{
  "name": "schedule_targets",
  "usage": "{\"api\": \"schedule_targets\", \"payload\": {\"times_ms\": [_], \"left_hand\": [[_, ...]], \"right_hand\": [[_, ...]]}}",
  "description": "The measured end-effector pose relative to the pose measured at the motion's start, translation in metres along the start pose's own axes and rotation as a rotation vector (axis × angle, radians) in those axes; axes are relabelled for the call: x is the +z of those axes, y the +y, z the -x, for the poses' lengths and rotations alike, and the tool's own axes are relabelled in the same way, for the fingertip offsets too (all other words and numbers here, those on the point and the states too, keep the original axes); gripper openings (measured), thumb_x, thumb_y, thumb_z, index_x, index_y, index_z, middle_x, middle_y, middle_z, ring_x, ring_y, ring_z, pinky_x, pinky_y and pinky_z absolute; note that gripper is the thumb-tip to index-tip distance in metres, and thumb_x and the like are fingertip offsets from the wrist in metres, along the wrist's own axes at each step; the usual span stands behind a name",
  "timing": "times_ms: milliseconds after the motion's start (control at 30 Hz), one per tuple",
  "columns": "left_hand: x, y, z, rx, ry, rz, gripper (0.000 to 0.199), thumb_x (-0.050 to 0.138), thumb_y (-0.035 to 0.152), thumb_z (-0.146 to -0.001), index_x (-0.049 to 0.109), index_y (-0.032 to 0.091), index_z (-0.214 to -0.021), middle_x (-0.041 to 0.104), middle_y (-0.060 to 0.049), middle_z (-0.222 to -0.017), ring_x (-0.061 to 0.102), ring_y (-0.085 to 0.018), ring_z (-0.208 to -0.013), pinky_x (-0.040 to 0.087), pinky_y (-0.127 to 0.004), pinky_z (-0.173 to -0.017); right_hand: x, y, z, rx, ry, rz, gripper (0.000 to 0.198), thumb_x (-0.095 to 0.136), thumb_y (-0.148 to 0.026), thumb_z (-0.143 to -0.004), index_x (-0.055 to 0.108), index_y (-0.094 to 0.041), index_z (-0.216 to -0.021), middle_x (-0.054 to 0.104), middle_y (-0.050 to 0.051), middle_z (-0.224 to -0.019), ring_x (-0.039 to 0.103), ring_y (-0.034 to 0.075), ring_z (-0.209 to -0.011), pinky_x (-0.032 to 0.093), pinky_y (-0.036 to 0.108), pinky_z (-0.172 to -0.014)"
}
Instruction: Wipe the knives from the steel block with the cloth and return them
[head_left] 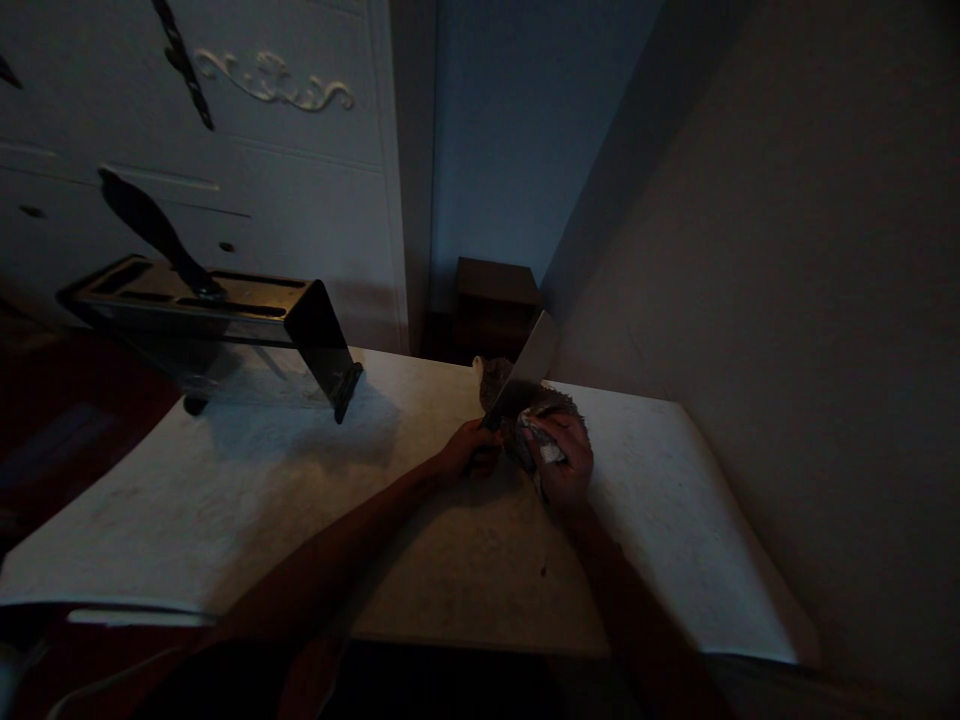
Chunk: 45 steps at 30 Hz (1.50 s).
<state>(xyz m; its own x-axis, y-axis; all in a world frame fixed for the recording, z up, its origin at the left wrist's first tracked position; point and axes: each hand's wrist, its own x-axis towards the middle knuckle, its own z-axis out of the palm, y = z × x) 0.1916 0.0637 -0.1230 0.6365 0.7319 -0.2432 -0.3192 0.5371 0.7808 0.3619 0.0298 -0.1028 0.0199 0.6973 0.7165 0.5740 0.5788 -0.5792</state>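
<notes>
My left hand (474, 450) is closed around the dark handle of a cleaver (526, 365), whose broad blade points up and away to the right. My right hand (564, 455) is closed on a crumpled greyish cloth (555, 402) beside the blade's lower part. More of the dark, rough cloth lies bunched behind the blade, near the far edge of the white table. Whether the cloth presses against the blade is hard to tell in the dim light.
On the table's (420, 400) left stands a knife block (307, 320) with one dark-handled knife (154, 220) in its top slots. A white cabinet (315, 180) rises behind it. A wall (787, 300) borders the right side, and a small brown box-like piece (498, 283) sits beyond the far edge.
</notes>
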Motion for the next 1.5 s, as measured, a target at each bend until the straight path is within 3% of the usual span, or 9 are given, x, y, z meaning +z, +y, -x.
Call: {"api": "schedule_targets", "payload": {"times_ms": [267, 400, 567, 1067, 1267, 1367, 1500], "left_hand": [[0.002, -0.006, 0.002, 0.052, 0.003, -0.258, 0.035, 0.064, 0.039, -0.063, 0.047, 0.014, -0.082, 0.039, 0.007, -0.051, 0.033, -0.005, -0.038, 0.026, -0.018, -0.035], [0.0, -0.007, 0.001, 0.064, -0.008, -0.257, 0.034, 0.064, 0.038, -0.064, 0.047, 0.014, -0.081, 0.039, 0.007, -0.051, 0.034, -0.006, -0.038, 0.027, -0.018, -0.035], [-0.001, -0.006, 0.001, 0.05, -0.011, -0.243, 0.036, 0.066, 0.04, -0.063, 0.046, 0.015, -0.081, 0.038, 0.007, -0.051, 0.033, -0.005, -0.039, 0.027, -0.018, -0.035], [-0.005, -0.002, 0.002, 0.034, -0.048, -0.173, 0.042, 0.074, 0.039, -0.066, 0.043, 0.016, -0.081, 0.035, 0.01, -0.048, 0.03, -0.004, -0.036, 0.024, -0.017, -0.034], [-0.01, -0.003, 0.0, 0.017, -0.067, -0.087, 0.049, 0.078, 0.039, -0.064, 0.036, 0.018, -0.079, 0.032, 0.011, -0.047, 0.029, -0.005, -0.035, 0.023, -0.017, -0.033], [-0.011, -0.002, 0.001, -0.036, -0.144, 0.025, 0.053, 0.079, 0.041, -0.066, 0.032, 0.019, -0.077, 0.027, 0.011, -0.046, 0.025, -0.004, -0.033, 0.02, -0.017, -0.033], [-0.011, 0.0, 0.004, -0.074, -0.298, 0.154, 0.053, 0.073, 0.043, -0.077, 0.027, 0.018, -0.072, 0.025, 0.009, -0.046, 0.026, -0.005, -0.033, 0.02, -0.018, -0.036]], "right_hand": [[0.005, 0.0, 0.005, -0.111, -0.146, -0.079, 0.033, 0.061, -0.017, -0.089, 0.069, -0.025, -0.12, 0.058, 0.008, -0.101, 0.06, 0.018, -0.094, 0.051, 0.032, -0.079], [0.004, 0.002, 0.003, -0.123, -0.21, -0.097, 0.033, 0.063, -0.018, -0.088, 0.068, -0.022, -0.12, 0.057, 0.008, -0.103, 0.059, 0.017, -0.096, 0.051, 0.031, -0.083], [0.003, 0.005, 0.001, -0.065, -0.279, -0.112, 0.029, 0.061, -0.021, -0.089, 0.068, -0.023, -0.117, 0.058, 0.008, -0.103, 0.06, 0.018, -0.097, 0.052, 0.032, -0.083], [0.006, 0.012, 0.0, 0.092, -0.262, -0.029, 0.015, 0.063, -0.029, -0.087, 0.071, -0.019, -0.096, 0.063, 0.006, -0.091, 0.062, 0.017, -0.085, 0.051, 0.029, -0.077], [0.003, 0.015, -0.005, 0.251, -0.134, -0.032, 0.02, 0.061, -0.037, -0.087, 0.067, -0.018, -0.089, 0.065, 0.006, -0.088, 0.06, 0.018, -0.084, 0.048, 0.031, -0.077], [0.001, 0.022, -0.005, 0.45, 0.052, -0.118, 0.031, 0.062, -0.045, -0.086, 0.065, -0.016, -0.096, 0.066, 0.007, -0.095, 0.06, 0.019, -0.09, 0.048, 0.033, -0.083], [0.0, 0.035, -0.005, 0.69, 0.289, -0.308, 0.042, 0.063, -0.053, -0.083, 0.059, -0.015, -0.1, 0.063, 0.006, -0.093, 0.058, 0.017, -0.085, 0.049, 0.03, -0.079]]}}
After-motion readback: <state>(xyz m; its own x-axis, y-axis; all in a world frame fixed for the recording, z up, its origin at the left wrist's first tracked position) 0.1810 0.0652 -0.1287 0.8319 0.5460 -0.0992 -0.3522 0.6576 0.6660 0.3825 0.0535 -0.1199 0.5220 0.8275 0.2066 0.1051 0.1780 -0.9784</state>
